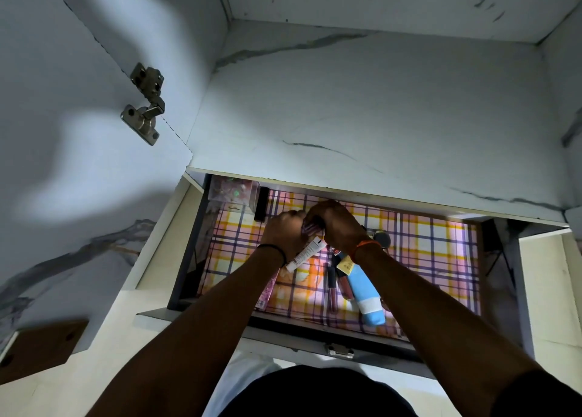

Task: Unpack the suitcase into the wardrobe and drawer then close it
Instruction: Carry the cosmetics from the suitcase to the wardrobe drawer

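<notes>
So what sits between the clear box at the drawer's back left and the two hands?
Head view: a black upright case beside the clear box, then bare checked liner before the left hand.

1. Your right hand [338, 224] and left hand [283, 230] cover most of the small pinkish item [310, 227] between them; its kind is unreadable.
2. Your left forearm hides most of the pink packet [264, 297].
3. The white tube [307, 254] has print too small to read.
4. The far end of the drawer [189, 259] is hidden under the shelf [378, 117].
</notes>
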